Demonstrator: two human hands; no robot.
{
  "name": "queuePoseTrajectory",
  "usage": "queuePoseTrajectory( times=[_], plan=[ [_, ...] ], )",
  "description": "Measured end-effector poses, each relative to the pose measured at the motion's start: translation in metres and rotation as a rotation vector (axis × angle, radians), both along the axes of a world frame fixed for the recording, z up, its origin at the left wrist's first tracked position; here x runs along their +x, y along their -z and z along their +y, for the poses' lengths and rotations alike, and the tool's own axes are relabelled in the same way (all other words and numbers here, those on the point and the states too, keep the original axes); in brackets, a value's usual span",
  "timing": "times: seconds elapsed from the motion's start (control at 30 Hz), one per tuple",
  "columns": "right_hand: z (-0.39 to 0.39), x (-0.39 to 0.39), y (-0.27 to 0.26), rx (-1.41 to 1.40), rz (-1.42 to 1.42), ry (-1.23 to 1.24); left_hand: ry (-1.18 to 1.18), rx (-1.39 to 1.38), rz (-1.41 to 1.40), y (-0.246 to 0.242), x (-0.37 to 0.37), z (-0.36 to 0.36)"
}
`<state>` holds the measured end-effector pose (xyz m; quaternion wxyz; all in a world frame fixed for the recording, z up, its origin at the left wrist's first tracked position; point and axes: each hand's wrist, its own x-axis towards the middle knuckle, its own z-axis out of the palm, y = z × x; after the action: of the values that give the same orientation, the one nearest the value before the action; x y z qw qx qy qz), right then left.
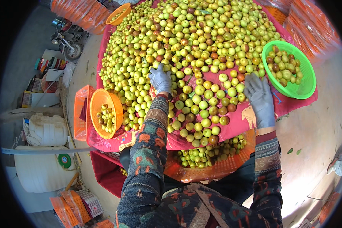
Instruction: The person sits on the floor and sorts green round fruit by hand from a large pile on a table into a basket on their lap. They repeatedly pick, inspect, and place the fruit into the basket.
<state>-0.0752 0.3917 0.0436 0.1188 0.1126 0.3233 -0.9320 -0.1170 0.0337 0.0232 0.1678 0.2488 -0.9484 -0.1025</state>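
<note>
A large heap of green and reddish-brown jujube-like fruits (185,37) covers a red patterned cloth (233,122) on a raised surface. My left hand (161,78), in a grey glove, rests with bent fingers on the heap's near left part; whether it grips a fruit is hidden. My right hand (258,97), gloved too, lies palm down at the right edge of the loose fruits, fingers forward, beside a green plastic basket (309,77) of browner fruits. An orange round basket (93,114) with small fruits stands at the cloth's left corner.
Below the cloth's near edge, an orange crate (230,168) holds more fruits. Another orange basket (128,12) stands at the far left corner. Stacked orange crates (313,31) in plastic wrap rise at the far right. White plastic drums (40,168) and a motorcycle (69,42) are on the left.
</note>
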Motion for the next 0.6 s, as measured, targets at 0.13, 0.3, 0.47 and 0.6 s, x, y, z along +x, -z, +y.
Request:
queuePoseTrajectory(
  times=[0.13, 0.3, 0.47, 0.6],
  plan=[
    [-0.018, 0.011, 0.015, 0.043, -0.049, -0.159, -0.002, 0.112, -0.078, 0.006, -0.006, -0.017],
    [-0.033, 0.016, 0.016, 0.082, -0.054, -0.161, 0.033, 0.116, -0.227, 0.005, -0.018, -0.034],
    [-0.045, 0.016, 0.02, 0.171, -0.076, -0.206, 0.234, 0.264, -0.321, -0.015, -0.007, -0.007],
    [-0.054, 0.019, 0.021, 0.283, -0.092, -0.318, 0.377, 0.239, -0.259, -0.015, 0.016, 0.023]
  ],
)
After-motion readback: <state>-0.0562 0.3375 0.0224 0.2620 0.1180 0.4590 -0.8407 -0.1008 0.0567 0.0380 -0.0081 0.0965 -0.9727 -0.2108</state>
